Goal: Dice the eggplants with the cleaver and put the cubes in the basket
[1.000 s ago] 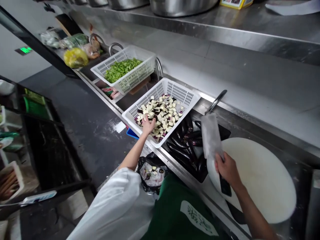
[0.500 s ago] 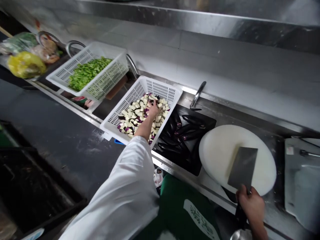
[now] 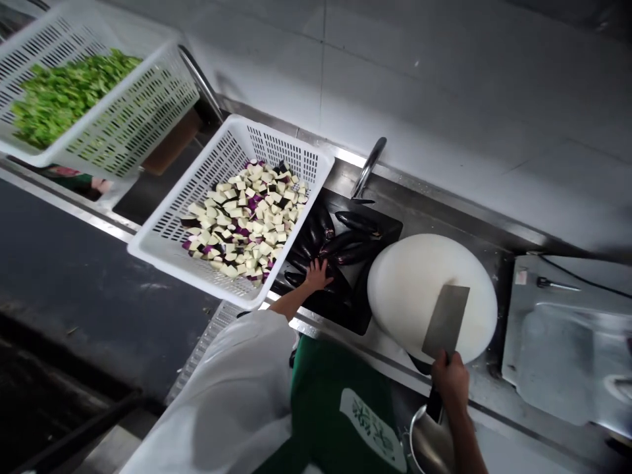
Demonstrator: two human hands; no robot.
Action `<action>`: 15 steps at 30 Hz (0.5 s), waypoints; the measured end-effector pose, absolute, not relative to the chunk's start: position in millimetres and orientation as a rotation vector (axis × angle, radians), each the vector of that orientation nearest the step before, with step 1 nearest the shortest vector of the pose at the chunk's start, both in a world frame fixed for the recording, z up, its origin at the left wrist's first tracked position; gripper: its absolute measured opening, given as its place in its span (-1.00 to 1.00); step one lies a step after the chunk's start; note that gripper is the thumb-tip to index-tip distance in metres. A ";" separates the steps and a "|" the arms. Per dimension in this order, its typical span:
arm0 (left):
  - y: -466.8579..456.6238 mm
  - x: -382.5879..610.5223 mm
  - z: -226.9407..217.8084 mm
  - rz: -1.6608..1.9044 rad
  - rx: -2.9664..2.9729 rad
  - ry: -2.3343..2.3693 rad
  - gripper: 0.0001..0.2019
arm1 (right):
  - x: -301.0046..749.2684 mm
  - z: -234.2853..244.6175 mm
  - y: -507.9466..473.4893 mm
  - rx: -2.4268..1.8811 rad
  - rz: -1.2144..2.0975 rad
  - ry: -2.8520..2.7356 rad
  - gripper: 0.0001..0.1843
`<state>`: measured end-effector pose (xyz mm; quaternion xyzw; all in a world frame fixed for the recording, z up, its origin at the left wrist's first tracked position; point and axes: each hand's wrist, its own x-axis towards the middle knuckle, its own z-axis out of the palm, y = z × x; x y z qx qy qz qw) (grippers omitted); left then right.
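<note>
My left hand (image 3: 318, 275) is over the sink, fingers spread on or just above several whole dark eggplants (image 3: 345, 245). To its left, a white slotted basket (image 3: 162, 247) holds cut eggplant chunks (image 3: 247, 220) with pale flesh and purple skin. My right hand (image 3: 450, 378) is wrapped round the handle of a cleaver (image 3: 447, 319). The cleaver's broad blade lies over the round white cutting board (image 3: 399, 283), which stands right of the sink. Whether the blade touches the board I cannot tell.
Another white basket (image 3: 162, 72) with chopped green vegetables (image 3: 69, 99) stands at the far left. A curved faucet (image 3: 370, 168) rises behind the sink. At the right is a grey metal appliance (image 3: 557, 355); a metal pot (image 3: 429, 441) sits low near my right forearm.
My left hand has left the cut eggplant in the basket and moved right to the whole eggplants in the sink. My right hand still grips the cleaver. The view has shifted.
</note>
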<state>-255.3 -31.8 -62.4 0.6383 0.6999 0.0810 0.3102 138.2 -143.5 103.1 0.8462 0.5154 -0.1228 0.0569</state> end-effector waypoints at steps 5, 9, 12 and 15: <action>3.9 -234.6 -111.2 -0.067 1.392 2.050 -0.12 | 140.2 105.4 -137.3 2.624 -0.440 1.367 -0.64; 44.0 -211.0 -136.1 -0.131 1.278 1.962 -0.15 | 131.1 110.3 -134.1 2.640 -0.443 1.297 -0.68; 51.3 -194.1 -156.0 -0.061 1.269 1.894 -0.30 | 124.6 111.6 -135.2 2.642 -0.444 1.281 -0.70; 41.9 -173.5 -171.9 0.103 1.267 1.819 -0.38 | 121.1 110.8 -136.8 2.618 -0.394 1.271 -0.66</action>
